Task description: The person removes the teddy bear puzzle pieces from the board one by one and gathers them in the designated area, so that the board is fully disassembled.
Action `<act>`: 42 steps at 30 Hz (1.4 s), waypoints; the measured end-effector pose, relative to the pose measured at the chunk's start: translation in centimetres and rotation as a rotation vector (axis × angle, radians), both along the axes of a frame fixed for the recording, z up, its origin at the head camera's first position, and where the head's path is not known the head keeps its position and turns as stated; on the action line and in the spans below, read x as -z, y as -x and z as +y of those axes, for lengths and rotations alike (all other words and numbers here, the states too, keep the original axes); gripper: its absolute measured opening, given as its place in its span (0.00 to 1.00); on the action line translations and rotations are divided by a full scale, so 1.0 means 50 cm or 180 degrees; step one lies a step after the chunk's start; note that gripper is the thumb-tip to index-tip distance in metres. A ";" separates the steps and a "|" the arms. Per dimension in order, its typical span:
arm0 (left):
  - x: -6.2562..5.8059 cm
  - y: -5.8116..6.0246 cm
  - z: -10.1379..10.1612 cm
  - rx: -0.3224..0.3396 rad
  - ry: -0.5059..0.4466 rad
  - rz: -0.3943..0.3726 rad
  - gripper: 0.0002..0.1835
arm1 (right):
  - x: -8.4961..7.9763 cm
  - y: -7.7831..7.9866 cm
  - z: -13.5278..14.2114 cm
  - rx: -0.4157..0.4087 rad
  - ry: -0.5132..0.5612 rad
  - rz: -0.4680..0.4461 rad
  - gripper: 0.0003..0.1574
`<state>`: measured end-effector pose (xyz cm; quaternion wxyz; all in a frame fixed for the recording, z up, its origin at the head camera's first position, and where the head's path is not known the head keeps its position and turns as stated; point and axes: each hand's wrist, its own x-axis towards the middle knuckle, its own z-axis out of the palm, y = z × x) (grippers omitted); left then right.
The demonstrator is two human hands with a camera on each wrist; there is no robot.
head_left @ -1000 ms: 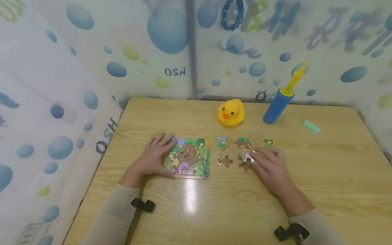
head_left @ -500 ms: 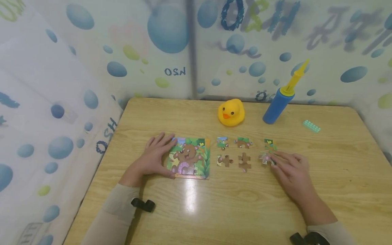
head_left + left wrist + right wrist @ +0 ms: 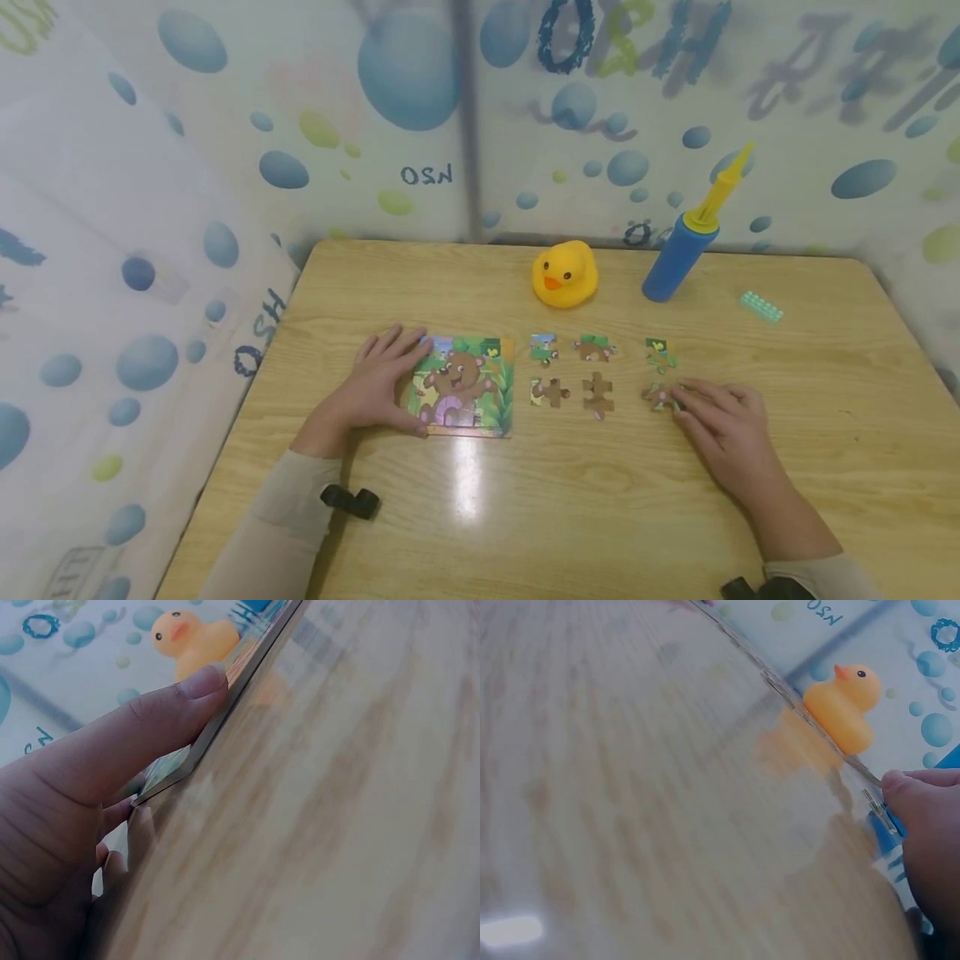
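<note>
A square bear jigsaw puzzle lies on the table, left of the middle. My left hand spans its left side, the thumb along the near edge and the index finger at the far left corner. The left wrist view shows the thumb lying straight over the board's edge. My right hand pinches a small puzzle piece between thumb and fingertips, low over the table; the fingers hide part of it. Just beyond it lies a green piece with a yellow bird.
Between puzzle and right hand lie more loose pieces: a blue-green one, a bear-face one, and brown ones. Behind stand a yellow rubber duck, a blue hand pump and a mint toy brick.
My right hand has carried its piece rightward, away from over the brown piece, to a spot below the bird piece. My left hand has stayed on the puzzle.
</note>
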<state>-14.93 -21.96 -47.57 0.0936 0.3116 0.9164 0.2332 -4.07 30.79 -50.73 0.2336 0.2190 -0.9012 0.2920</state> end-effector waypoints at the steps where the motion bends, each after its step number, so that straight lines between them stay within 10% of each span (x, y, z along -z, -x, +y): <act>1: 0.000 0.000 0.000 0.0003 -0.0003 0.0000 0.75 | -0.001 0.000 0.000 -0.0003 -0.0026 -0.0032 0.20; 28: 0.006 0.001 -0.005 0.0009 0.0079 0.0002 0.75 | -0.010 -0.010 -0.008 0.0410 -0.0241 -0.0712 0.17; 42: 0.007 0.000 -0.004 -0.0008 0.0065 0.0001 0.75 | -0.017 0.000 -0.025 0.0516 -0.0206 -0.0361 0.18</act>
